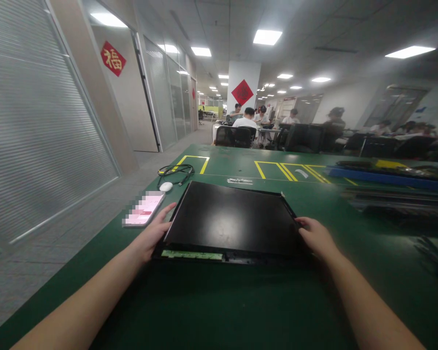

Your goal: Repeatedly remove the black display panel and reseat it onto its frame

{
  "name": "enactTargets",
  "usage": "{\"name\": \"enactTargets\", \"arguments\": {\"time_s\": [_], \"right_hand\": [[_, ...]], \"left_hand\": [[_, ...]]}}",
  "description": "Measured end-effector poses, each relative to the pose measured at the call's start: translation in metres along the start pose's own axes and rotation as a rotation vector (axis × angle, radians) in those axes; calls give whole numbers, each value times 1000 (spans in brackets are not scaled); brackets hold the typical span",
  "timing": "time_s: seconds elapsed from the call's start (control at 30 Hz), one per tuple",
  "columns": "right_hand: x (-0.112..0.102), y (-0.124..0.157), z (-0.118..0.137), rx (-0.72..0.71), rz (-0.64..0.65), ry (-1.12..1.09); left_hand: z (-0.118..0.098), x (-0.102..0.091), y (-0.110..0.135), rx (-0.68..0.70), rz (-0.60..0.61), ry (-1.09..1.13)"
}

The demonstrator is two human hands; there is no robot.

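Note:
A black screen panel with a dark frame lies in front of me over the green table. Along its near edge runs a green circuit strip. My left hand grips the panel's left edge, its fingers partly along the side. The right edge is pinched by my right hand, with part of the fingers hidden at the frame. Just left of my left hand lies a phone with a lit screen, partly pixelated.
A black cable and a small white case lie beyond the phone. Thin pale strips are behind the panel. At the right, blurred, are a blue tray and dark stacked panels. People sit at desks farther off.

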State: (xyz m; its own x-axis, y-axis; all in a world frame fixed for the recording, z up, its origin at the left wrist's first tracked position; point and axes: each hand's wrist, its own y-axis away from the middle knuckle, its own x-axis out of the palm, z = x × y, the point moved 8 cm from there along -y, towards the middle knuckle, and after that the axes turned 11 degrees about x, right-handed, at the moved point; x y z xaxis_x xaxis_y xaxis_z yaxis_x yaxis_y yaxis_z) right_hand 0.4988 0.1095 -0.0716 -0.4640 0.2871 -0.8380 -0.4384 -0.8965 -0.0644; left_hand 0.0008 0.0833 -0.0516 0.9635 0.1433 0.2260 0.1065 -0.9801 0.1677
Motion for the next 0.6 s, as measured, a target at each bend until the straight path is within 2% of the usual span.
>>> {"name": "enactTargets", "arguments": {"time_s": [0.33,0.6], "right_hand": [[-2,4,6,-28,-2,28],[-1,6,8,-29,14,53]], "left_hand": [[-4,0,0,-7,-6,-2],[-10,3,1,35,15,102]]}}
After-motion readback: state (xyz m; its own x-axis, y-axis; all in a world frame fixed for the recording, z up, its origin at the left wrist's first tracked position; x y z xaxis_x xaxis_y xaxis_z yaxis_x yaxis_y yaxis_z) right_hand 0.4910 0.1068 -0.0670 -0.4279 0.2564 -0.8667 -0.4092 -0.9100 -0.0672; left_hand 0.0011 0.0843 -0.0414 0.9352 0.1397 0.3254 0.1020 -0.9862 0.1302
